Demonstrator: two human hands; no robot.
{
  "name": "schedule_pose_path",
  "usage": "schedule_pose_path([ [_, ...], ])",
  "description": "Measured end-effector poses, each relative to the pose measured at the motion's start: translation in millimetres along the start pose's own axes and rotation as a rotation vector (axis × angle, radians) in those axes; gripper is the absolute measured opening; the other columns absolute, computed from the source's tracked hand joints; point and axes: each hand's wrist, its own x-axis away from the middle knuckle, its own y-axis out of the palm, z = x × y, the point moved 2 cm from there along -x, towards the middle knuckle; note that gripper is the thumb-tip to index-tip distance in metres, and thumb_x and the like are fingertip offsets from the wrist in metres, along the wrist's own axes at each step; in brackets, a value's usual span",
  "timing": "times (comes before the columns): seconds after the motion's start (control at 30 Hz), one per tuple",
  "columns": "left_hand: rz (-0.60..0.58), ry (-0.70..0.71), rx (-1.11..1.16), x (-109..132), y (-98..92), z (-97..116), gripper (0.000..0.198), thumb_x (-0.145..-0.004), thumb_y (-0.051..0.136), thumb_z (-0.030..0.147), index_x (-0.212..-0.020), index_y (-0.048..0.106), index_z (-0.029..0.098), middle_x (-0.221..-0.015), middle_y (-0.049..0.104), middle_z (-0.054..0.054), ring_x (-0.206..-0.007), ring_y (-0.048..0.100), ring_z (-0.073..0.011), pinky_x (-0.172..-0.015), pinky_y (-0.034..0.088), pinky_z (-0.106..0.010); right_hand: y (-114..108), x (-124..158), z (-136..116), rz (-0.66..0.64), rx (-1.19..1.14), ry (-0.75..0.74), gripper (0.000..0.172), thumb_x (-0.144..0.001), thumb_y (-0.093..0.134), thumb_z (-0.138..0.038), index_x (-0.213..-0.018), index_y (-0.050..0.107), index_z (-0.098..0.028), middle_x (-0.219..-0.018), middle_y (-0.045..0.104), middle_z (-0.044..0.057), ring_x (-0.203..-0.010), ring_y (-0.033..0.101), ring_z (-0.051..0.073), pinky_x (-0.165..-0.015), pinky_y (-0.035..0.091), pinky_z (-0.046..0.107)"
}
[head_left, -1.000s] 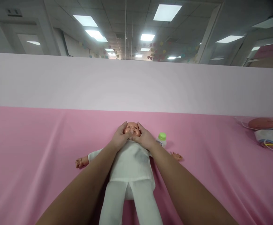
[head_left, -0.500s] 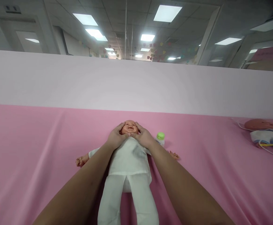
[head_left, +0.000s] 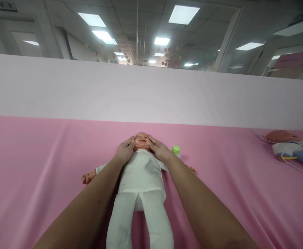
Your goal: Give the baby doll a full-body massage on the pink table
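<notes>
A baby doll in a white top and white trousers lies on its back on the pink sheet, arms spread to both sides. My left hand cups the left side of its head, the thumb by the cheek. On the other side my right hand cups the head likewise, its fingertips up by the temple. The doll's face shows between them, and its ears are hidden under my fingers. Just beyond my right wrist stands a small bottle with a green cap, partly covered by my forearm.
The pink sheet has folds and runs back to a pale low wall. Far right lies a second doll in white and blue clothing, with a white cord and a yellow strip beside it. Above the wall, glass shows ceiling lights.
My thumbs have moved apart from below the doll's chin out to its cheeks, so the chin and collar now show. The view has shifted slightly.
</notes>
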Motion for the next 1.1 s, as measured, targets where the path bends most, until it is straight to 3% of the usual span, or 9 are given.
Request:
schedule_pose_path([
  [0.17, 0.051, -0.041, 0.03, 1, 2.2, 0, 0.056, -0.098, 0.06, 0.053, -0.141, 0.066, 0.018, -0.149, 0.061, -0.013, -0.143, 0.053, -0.0286, -0.121, 0.038, -0.044, -1, -4, 6, 0.007, -0.044, 0.012, 0.08, -0.091, 0.069, -0.063, -0.158, 0.042, -0.029, -0.164, 0.045, 0.004, -0.151, 0.044, 0.024, -0.127, 0.032, 0.045],
  [0.27, 0.048, -0.037, -0.021, 3, 3.2, 3, 0.058, -0.099, 0.058, 0.054, -0.144, 0.062, 0.018, -0.153, 0.058, -0.013, -0.145, 0.05, -0.0283, -0.122, 0.037, -0.043, -1, 0, 1, 0.019, 0.061, -0.032, 0.077, -0.091, 0.068, -0.064, -0.157, 0.045, -0.03, -0.164, 0.044, 0.003, -0.154, 0.039, 0.024, -0.129, 0.027, 0.046],
  [0.33, 0.03, -0.031, -0.093, 5, 4.1, 6, 0.068, -0.093, 0.067, 0.057, -0.148, 0.058, 0.019, -0.154, 0.057, -0.012, -0.143, 0.052, -0.0298, -0.121, 0.039, -0.043, 1, 3, -5, 0.048, 0.161, -0.063, 0.08, -0.088, 0.073, -0.062, -0.156, 0.046, -0.03, -0.165, 0.042, 0.003, -0.154, 0.037, 0.025, -0.13, 0.025, 0.045],
  [0.43, 0.02, -0.03, -0.198, 8, 4.9, 10, 0.088, -0.077, 0.085, 0.054, -0.152, 0.054, 0.022, -0.151, 0.06, -0.011, -0.137, 0.058, -0.0324, -0.115, 0.045, -0.041, 6, 4, -8, 0.097, 0.206, -0.051, 0.092, -0.078, 0.085, -0.056, -0.157, 0.045, -0.029, -0.163, 0.046, 0.005, -0.15, 0.044, 0.029, -0.127, 0.032, 0.047],
  [0.6, 0.006, -0.028, -0.234, 6, 4.7, 10, 0.088, -0.074, 0.087, 0.05, -0.151, 0.056, 0.022, -0.146, 0.064, -0.011, -0.133, 0.061, -0.033, -0.113, 0.047, -0.043, 10, -4, 2, 0.149, 0.144, -0.025, 0.1, -0.071, 0.091, -0.047, -0.157, 0.045, -0.028, -0.158, 0.052, 0.007, -0.142, 0.052, 0.029, -0.122, 0.041, 0.045],
  [0.7, 0.001, -0.039, -0.157, 4, 2.6, 6, 0.092, -0.073, 0.089, 0.047, -0.153, 0.053, 0.018, -0.148, 0.063, -0.013, -0.134, 0.06, -0.0332, -0.115, 0.047, -0.043, 7, -6, 7, 0.125, 0.106, -0.052, 0.095, -0.072, 0.091, -0.043, -0.156, 0.047, -0.028, -0.157, 0.053, 0.007, -0.142, 0.053, 0.028, -0.122, 0.04, 0.045],
  [0.87, -0.05, -0.092, 0.159, 3, -0.5, -2, 0.091, -0.07, 0.092, 0.043, -0.15, 0.056, 0.017, -0.152, 0.059, -0.015, -0.139, 0.056, -0.0333, -0.117, 0.045, -0.045, 1, -2, 5, -0.014, -0.076, -0.053, 0.084, -0.081, 0.085, -0.042, -0.155, 0.047, -0.031, -0.16, 0.05, 0.004, -0.147, 0.048, 0.025, -0.124, 0.037, 0.044],
  [1.1, 0.034, -0.19, 0.409, -4, -1.7, -11, 0.056, -0.079, 0.086, 0.033, -0.13, 0.072, 0.017, -0.144, 0.065, -0.016, -0.137, 0.059, -0.0306, -0.118, 0.046, -0.047, 3, 2, 2, -0.133, -0.207, -0.078, 0.067, -0.088, 0.077, -0.052, -0.149, 0.055, -0.033, -0.154, 0.058, 0.003, -0.141, 0.056, 0.026, -0.123, 0.039, 0.048],
])
